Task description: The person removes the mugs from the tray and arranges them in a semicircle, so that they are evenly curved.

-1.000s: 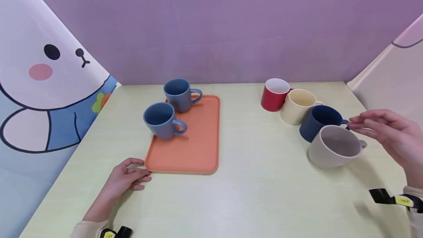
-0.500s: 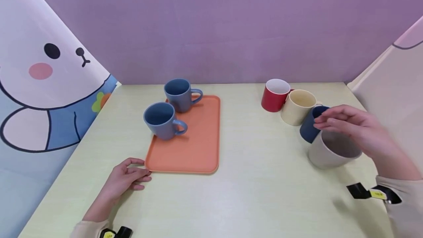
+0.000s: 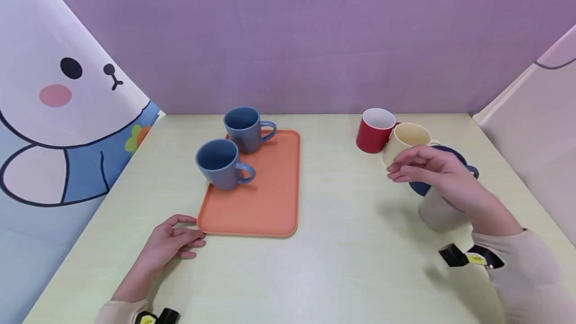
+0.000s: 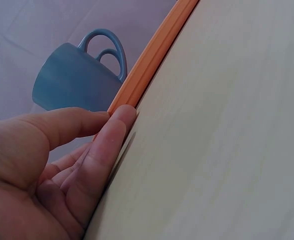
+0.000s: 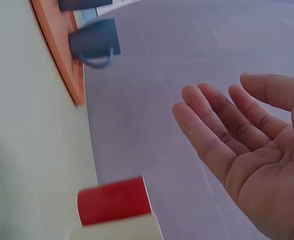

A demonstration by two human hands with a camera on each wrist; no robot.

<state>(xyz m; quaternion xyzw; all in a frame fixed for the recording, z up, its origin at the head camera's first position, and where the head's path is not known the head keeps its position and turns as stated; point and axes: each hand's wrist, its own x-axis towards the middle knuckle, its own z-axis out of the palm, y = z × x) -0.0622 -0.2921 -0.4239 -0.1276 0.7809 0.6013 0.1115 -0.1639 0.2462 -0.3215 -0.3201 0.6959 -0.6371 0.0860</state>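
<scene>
At the near left corner of the orange tray (image 3: pixel 265 209), my left hand (image 3: pixel 168 244) pinches the rim between thumb and finger, also seen with the tray's edge (image 4: pixel 154 57) in the left wrist view. Two blue-grey mugs (image 3: pixel 220 169) stand on the tray's left side. My right hand (image 3: pixel 432 171) is in the air over the right-hand mugs, fingers loosely bent and holding nothing (image 5: pixel 247 135). Beneath it, a navy mug (image 3: pixel 420 188) and a light grey mug (image 3: pixel 441 214) are partly hidden. Just beyond are a cream mug (image 3: pixel 411 135) and a red mug (image 3: pixel 373 131).
The mugs at right form a slanting row from the red one at the back to the grey one in front. Pale tabletop (image 3: pixel 342 214) lies between tray and row. A purple backdrop (image 3: pixel 306 39) rises behind, with printed cloth (image 3: pixel 54 154) at left.
My right hand has moved left from beside the navy mug's handle, passing over the navy and grey mugs, toward the cream mug. The left hand, tray and mugs stay put.
</scene>
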